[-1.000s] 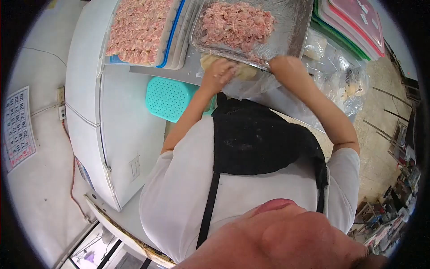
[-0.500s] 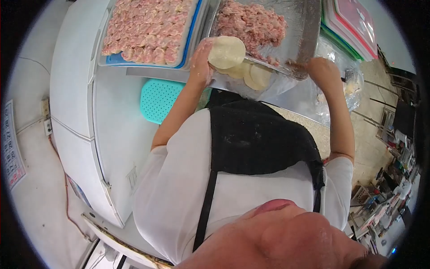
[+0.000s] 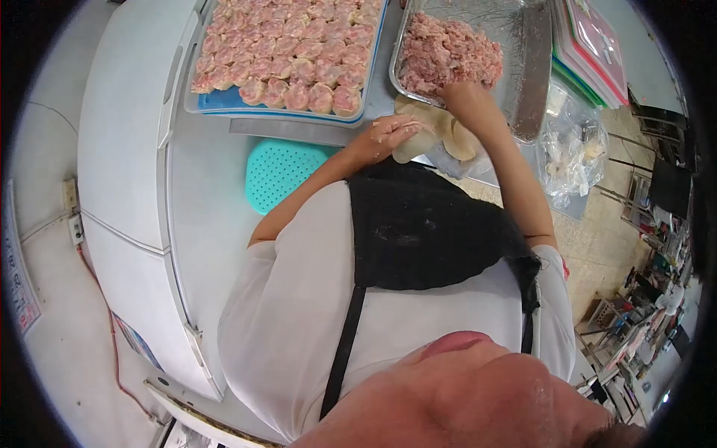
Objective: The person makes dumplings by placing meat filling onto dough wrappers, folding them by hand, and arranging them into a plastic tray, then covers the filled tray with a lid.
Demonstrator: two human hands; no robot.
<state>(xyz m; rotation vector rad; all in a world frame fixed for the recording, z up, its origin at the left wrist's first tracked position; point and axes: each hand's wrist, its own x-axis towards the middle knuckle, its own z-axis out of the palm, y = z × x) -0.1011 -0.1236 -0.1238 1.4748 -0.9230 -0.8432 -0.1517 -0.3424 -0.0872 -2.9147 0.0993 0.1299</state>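
Note:
My left hand (image 3: 387, 140), flecked with bits of meat, has its fingers together on a round pale dough wrapper (image 3: 410, 148). More wrappers (image 3: 461, 140) lie fanned out just right of it, along the front of the metal tray. My right hand (image 3: 469, 104) is closed at the tray's near edge, beside the mound of ground meat (image 3: 452, 56). Its fingertips, and whatever they grip, are hidden from this angle. The metal tray (image 3: 534, 82) holds the meat on its left side, with smears on the right.
Left of the metal tray, a tray (image 3: 216, 102) with a blue liner holds rows of meat-filled dumplings. A turquoise perforated basket (image 3: 280, 175) sits below it. Clear plastic bags (image 3: 571, 149) and stacked coloured boards (image 3: 594, 45) are on the right. A white refrigerator (image 3: 123, 149) stands at left.
My right hand moved left from the tray's right corner to the meat. My left hand came lower and rightward, its wrapper dropping towards the others. The camera view shifted, so the trays appear further right.

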